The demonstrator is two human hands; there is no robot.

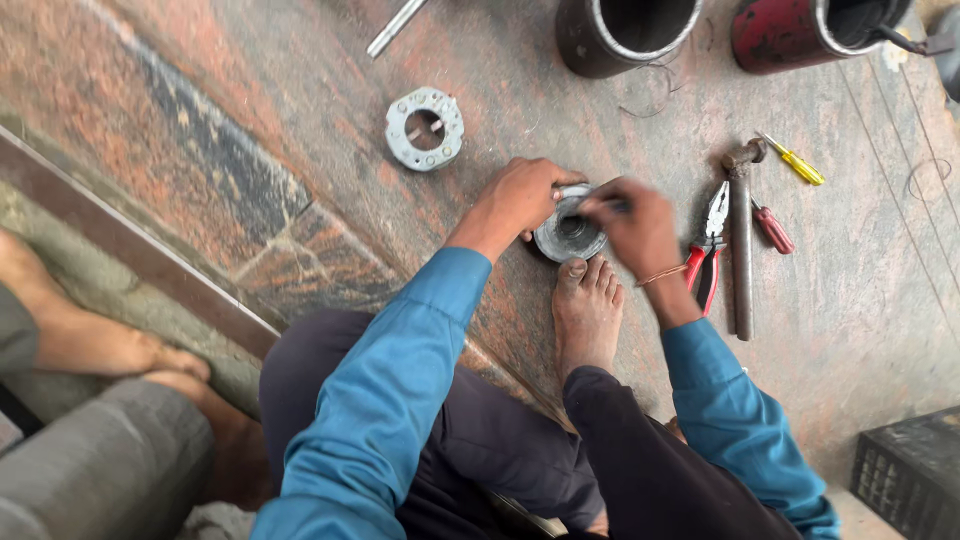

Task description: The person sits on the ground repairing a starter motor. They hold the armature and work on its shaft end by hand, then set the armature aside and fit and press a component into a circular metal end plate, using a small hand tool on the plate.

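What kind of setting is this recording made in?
Probably an informal floor-level repair workshop: red-handled pliers and a yellow-handled screwdriver lie on the reddish stone floor, and both hands work a round grey metal part.

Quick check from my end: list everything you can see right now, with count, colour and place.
Round metal part: 1, grey, floor centre, both hands on it.
Metal ring plate: 1, silver, floor above left.
Pliers: 1, red handles, right of the hands.
Hammer: 1, rusty metal, beside pliers.
Screwdrivers: 2, yellow and red, right of hammer.
Cylinders: 2, dark and red, top edge.
Metal rod: 1, silver, top.
Crate: 1, black, bottom right.
Another person's legs: left edge.
Own foot: bare, below the part.
Left hand, right hand: blue sleeves.
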